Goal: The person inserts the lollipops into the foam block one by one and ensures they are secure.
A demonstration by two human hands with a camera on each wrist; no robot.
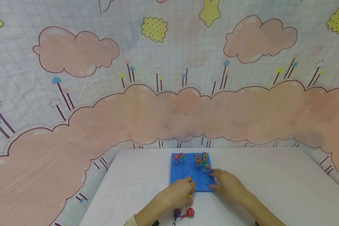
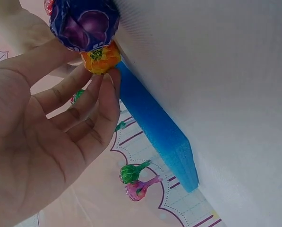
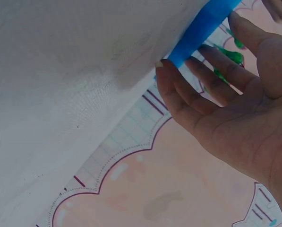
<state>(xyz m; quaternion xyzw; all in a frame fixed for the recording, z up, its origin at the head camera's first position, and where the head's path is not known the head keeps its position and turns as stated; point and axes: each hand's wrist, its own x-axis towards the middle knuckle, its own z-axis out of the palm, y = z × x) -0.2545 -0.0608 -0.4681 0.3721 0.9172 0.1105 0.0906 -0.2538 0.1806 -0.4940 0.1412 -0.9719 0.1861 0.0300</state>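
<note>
A blue foam board (image 1: 176, 175) dotted with small holes lies on the white table. At its near edge, my left hand (image 1: 180, 192) pinches a yellow-orange lollipop (image 2: 101, 59) at the fingertips; its stick is hidden. My right hand (image 1: 228, 183) rests against the board's right side, fingers fairly straight and spread, thumb by the near corner. Upright in the board stand a pink-red lollipop (image 1: 176, 157) and a green-red one (image 1: 182, 155) at the far left, plus several green-red lollipops (image 1: 204, 159) at the far right.
In front of the board, by my left wrist, lie a purple lollipop (image 1: 177, 213) and a red lollipop (image 1: 190, 212), close together. The white table (image 1: 135, 175) reaches back to a hanging cloth (image 1: 169, 116) printed with pink clouds and stars.
</note>
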